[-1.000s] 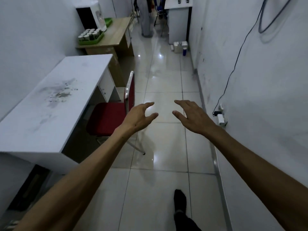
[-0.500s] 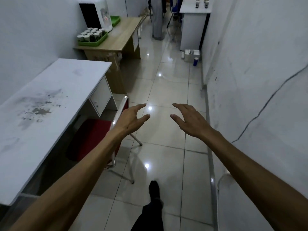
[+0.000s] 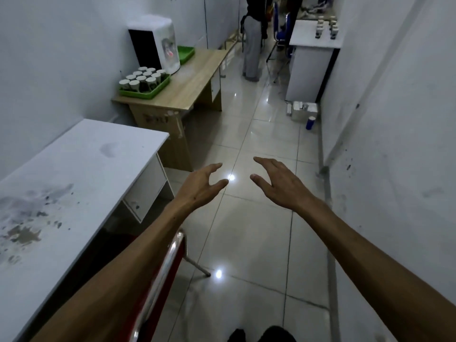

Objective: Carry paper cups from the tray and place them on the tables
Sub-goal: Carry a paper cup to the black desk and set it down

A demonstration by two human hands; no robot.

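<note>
You have walked on down the corridor since a second ago: the wooden table (image 3: 187, 87) is nearer, and the red chair with the chrome frame (image 3: 167, 262) now sits under your left arm, mostly hidden. Your left hand (image 3: 199, 186) and right hand (image 3: 278, 186) both hold nothing, fingers loosely spread. The white paper cups (image 3: 144, 79) stand in the green plastic tray (image 3: 138, 93) on that table. Small items on the far white table (image 3: 314, 38) are too small to identify.
</note>
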